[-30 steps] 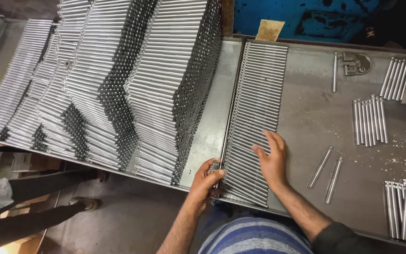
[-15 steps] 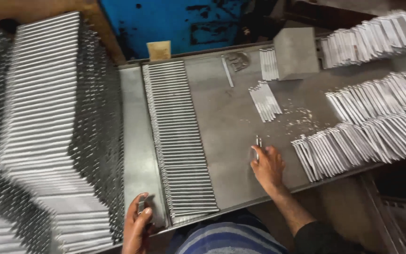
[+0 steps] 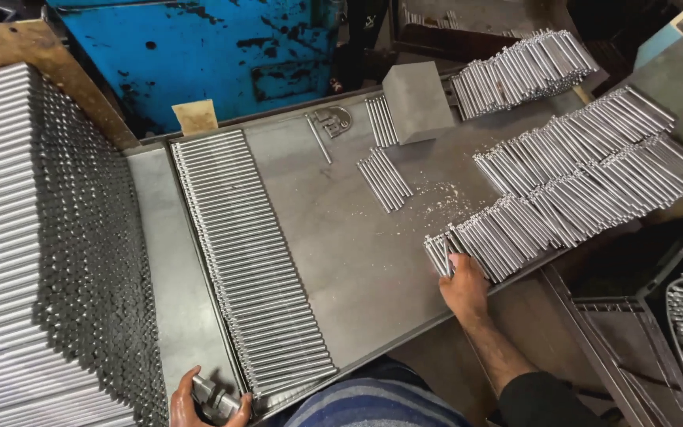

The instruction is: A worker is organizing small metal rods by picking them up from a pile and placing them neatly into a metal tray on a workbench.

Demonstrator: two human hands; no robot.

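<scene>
Meanwhile, left hand [image 3: 203,399] grips a metal block [image 3: 213,398]; right hand [image 3: 462,286] touches rods [image 3: 441,255].

Beneath our right hand [image 3: 463,286], short silver rods [image 3: 446,255] lie bunched; our left hand [image 3: 205,399] clasps a metal block [image 3: 213,395].

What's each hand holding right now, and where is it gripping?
The left hand grips a small metal block at the table's near corner, fingers around its sides. The right hand pinches the near ends of a few short metal rods.
</scene>
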